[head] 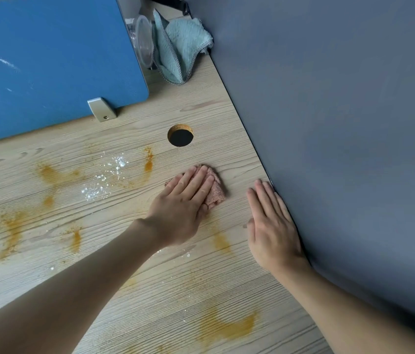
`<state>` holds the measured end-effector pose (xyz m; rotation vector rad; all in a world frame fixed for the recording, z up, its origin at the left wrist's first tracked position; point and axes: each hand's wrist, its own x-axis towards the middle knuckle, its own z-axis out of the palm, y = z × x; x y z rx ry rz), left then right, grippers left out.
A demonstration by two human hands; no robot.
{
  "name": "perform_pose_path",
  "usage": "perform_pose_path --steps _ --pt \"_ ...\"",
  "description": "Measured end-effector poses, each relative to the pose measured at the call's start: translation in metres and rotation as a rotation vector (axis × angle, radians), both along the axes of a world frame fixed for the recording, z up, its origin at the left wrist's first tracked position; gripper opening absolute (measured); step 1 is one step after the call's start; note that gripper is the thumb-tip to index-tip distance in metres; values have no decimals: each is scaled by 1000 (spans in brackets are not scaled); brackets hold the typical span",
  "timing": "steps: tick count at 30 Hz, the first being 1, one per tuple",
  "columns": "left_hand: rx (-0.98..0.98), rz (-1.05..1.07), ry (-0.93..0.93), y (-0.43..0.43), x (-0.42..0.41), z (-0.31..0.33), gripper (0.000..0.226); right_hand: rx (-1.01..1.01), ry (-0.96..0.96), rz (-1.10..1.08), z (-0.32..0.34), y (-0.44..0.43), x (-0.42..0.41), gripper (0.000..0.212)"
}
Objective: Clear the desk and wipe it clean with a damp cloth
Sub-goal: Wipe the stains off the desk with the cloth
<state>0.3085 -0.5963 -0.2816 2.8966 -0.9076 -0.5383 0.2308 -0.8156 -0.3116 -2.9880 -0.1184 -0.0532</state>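
Pink crumpled cloth [216,192] near right edge of pale wood-grain desk [124,290]; left hand [183,203] presses it, fingers straight. Right hand [270,226] flat on desk, fingers straight, empty.

Cloth [215,191]: pink, fuzzy, folded; flat on desk, at 5 o'clock from round hole [180,135]; partly covered by left hand [181,200].
Desk [150,290]: pale wood-grain; orange smears [48,172] and white specks [94,191] at 9 o'clock from cloth, more orange at 6 o'clock.

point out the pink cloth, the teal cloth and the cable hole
pink cloth [217,192]: head view, exposed fold past the fingertips
teal cloth [183,40]: head view, fluffy middle
cable hole [181,138]: head view, dark opening
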Motion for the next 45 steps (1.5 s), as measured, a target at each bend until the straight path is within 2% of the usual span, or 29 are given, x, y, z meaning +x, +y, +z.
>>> perform_pose_path --steps 3,9,12,15,19,26,31,40,45 --pt "-37 1 -7 -22 11 -2 68 11 -9 1 0 0 1 60" --pt "-11 -44 -2 8 -33 1 65 11 11 15 2 0 1 61" --pt "29 -13 33 -3 -30 2 68 3 8 8 1 -1 0 62" --pt "-11 2 15 -25 -19 -1 70 7 -5 13 0 -1 2 62" --pt "14 -24 8 -11 -40 1 68 18 -6 19 -2 -2 0 62" --pt "65 9 36 -12 -51 6 69 172 -27 36 3 -12 -20 58" --pt "59 16 48 -12 -62 8 61 62 -32 83 -1 -26 -78 57" --pt "36 30 55 -33 -56 7 61 47 -70 59 -4 -23 -76 57" --pt "22 -23 42 -14 -87 8 62 37 -55 63 -3 -23 -76 57"
